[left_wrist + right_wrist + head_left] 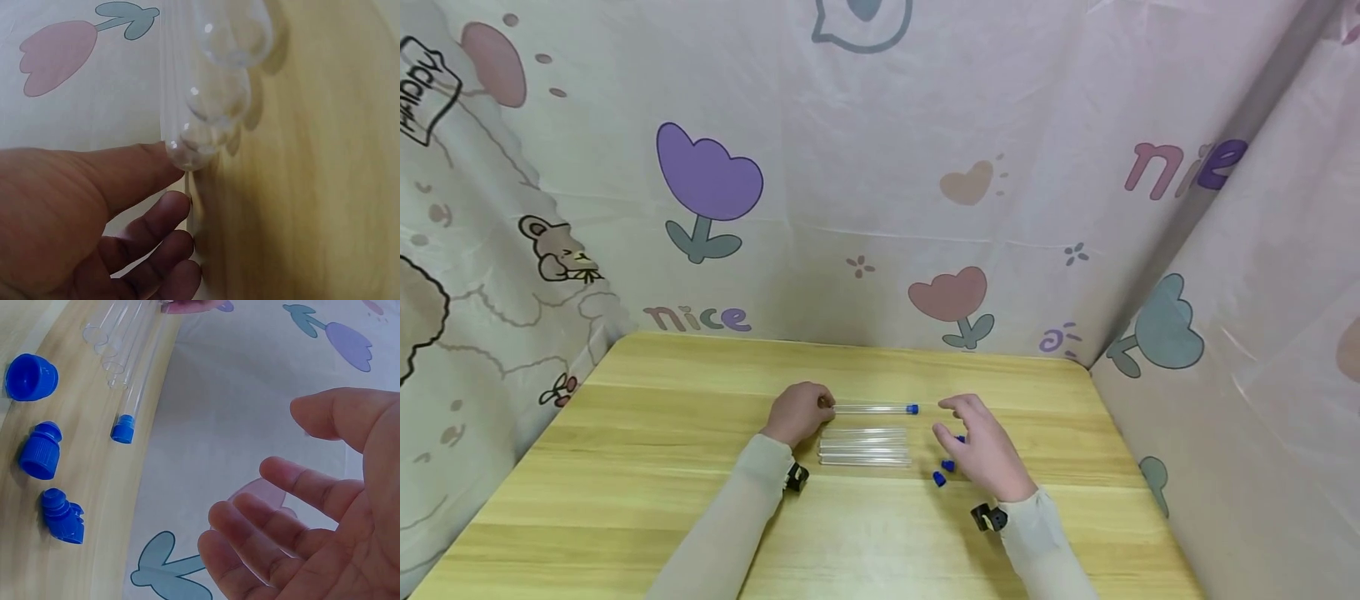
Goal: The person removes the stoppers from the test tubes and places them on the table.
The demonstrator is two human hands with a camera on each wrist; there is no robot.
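A clear test tube (872, 409) with a blue cap (913, 409) on its right end lies on the table. My left hand (800, 414) pinches its rounded left end; in the left wrist view its fingers (140, 175) are by the tube bottoms, where the exact contact is partly hidden. Nearer to me, several uncapped test tubes (865, 454) lie side by side. My right hand (987, 450) is held above the table right of the tubes, fingers apart and holding nothing. Beneath and beside it are several loose blue caps (40, 450), some partly hidden in the head view.
The wooden table (625, 467) ends at a patterned cloth (850, 167) hanging behind it and on both sides. A black wrist camera (796, 477) is on the left wrist, and another camera (988, 517) is on the right.
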